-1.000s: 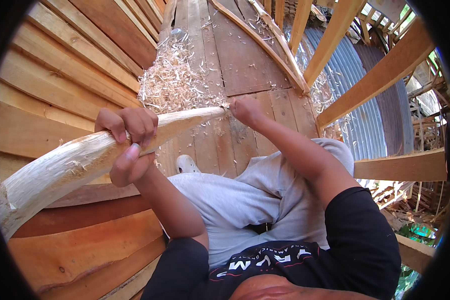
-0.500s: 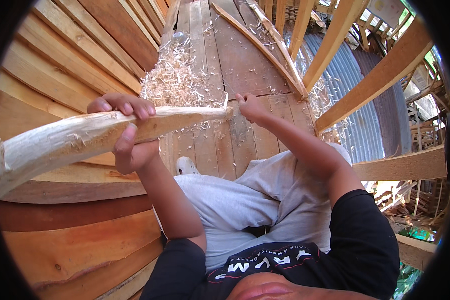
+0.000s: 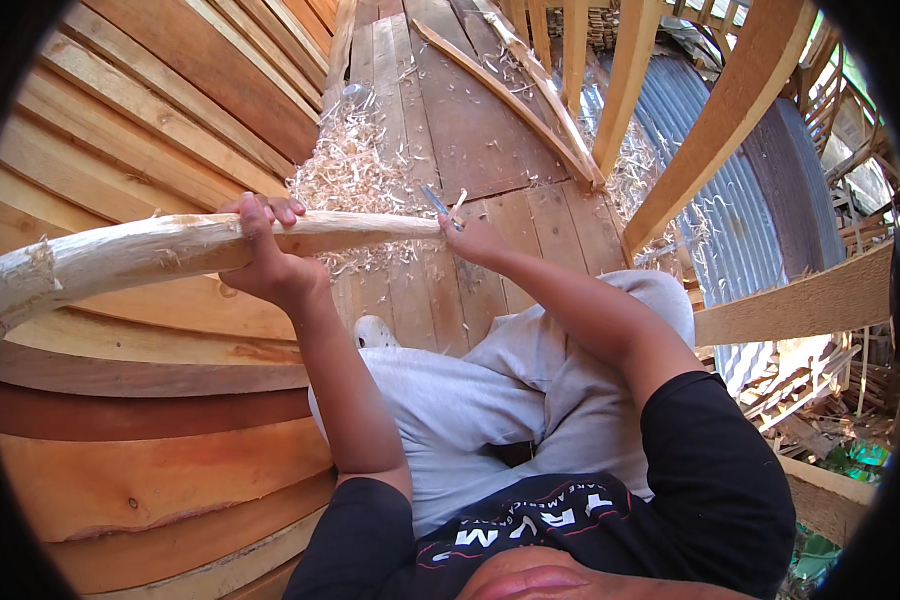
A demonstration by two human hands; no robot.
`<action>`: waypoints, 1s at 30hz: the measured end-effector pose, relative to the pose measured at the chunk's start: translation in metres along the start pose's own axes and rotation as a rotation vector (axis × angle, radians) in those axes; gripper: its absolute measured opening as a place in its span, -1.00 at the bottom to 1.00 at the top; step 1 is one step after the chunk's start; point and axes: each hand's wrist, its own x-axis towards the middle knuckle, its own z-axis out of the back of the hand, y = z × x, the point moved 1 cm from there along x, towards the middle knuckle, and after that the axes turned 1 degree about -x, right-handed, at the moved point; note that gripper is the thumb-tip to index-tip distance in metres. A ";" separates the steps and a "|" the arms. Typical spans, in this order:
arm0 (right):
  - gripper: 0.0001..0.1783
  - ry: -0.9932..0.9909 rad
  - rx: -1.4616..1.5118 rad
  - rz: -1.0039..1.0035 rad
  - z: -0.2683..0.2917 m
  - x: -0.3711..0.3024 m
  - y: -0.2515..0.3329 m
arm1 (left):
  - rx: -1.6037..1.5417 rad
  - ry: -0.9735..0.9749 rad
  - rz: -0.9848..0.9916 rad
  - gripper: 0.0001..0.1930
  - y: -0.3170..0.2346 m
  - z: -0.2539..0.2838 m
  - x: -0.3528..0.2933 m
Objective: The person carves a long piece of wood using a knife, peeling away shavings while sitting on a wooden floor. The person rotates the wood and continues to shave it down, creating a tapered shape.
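Observation:
A long, pale wooden pole (image 3: 150, 240), stripped of bark, reaches from the left edge to the middle of the view. My left hand (image 3: 270, 255) is closed round it, with the thumb over the top. At the pole's thin right end my right hand (image 3: 470, 240) is closed on a knife (image 3: 433, 199). The blade points up and away, and its handle is hidden in my fingers. A curled shaving stands beside the blade, next to the pole's tip.
Wood shavings (image 3: 345, 170) lie heaped on the plank floor (image 3: 470, 150). Stacked boards (image 3: 150, 110) form the left side. Two long strips (image 3: 510, 95) lie ahead. Upright posts (image 3: 720, 130) line the right, with corrugated metal sheets (image 3: 710, 200) beyond.
My right hand has drawn back a little to the left, against the pole's tip, and the blade now shows. My left thumb has moved from under the pole to its top.

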 end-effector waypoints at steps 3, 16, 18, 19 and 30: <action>-0.35 0.244 0.430 -0.265 0.001 -0.008 0.015 | 0.032 0.011 -0.023 -0.85 -0.001 -0.013 -0.001; -0.44 0.410 1.398 -0.486 0.087 0.012 0.030 | 0.154 0.141 0.019 -0.94 0.019 -0.060 0.014; -0.43 -0.084 1.587 -0.679 0.100 0.012 0.027 | 0.167 0.130 0.019 -0.94 0.019 -0.059 0.014; -0.42 -0.349 1.657 -0.765 0.107 0.013 0.024 | 0.164 0.128 0.021 -0.94 0.018 -0.060 0.014; -0.55 0.383 0.477 0.080 0.076 0.015 0.032 | 0.181 0.105 0.001 -0.94 0.022 -0.065 0.012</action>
